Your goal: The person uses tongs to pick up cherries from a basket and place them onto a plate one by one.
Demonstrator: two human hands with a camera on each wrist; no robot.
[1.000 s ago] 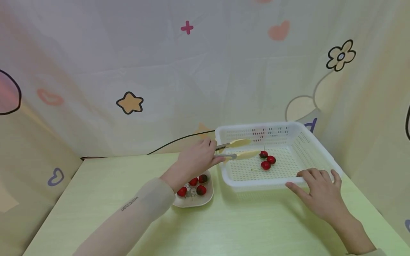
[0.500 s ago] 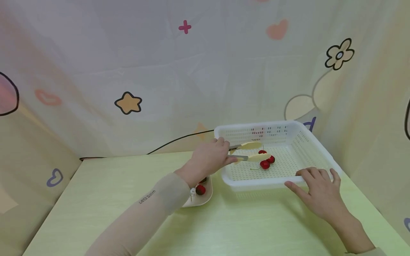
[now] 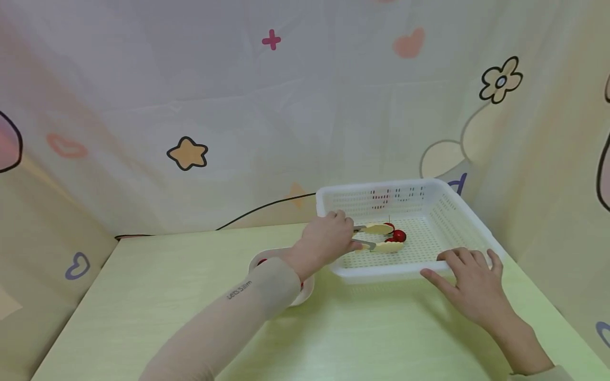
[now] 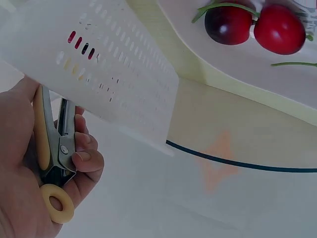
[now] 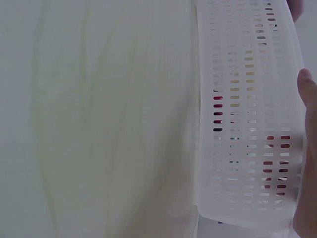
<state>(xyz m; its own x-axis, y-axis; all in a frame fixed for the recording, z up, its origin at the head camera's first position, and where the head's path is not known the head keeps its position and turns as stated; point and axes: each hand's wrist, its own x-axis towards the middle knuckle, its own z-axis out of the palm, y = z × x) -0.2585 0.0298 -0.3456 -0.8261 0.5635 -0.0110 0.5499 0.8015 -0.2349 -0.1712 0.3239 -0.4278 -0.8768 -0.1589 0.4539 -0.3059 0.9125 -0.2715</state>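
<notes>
My left hand reaches over the left rim of a white plastic basket and grips a pair of tongs with pale yellow tips. The tips stand apart, low in the basket, overlapping the small group of red cherries there. In the left wrist view, fingers and thumb wrap the tongs' handles, with the yellow ring at their end. My right hand holds the basket's near rim at the right, fingers over the edge and thumb outside. The basket wall partly hides the cherries in the right wrist view.
Left of the basket stands a white plate, mostly covered by the left forearm. Cherries with green stems lie on it. Behind the light table hangs a patterned curtain.
My left hand has moved right and slightly down with the tongs, bringing their tips to the cherries in the basket. The left forearm now covers more of the plate. My right hand keeps its hold.
</notes>
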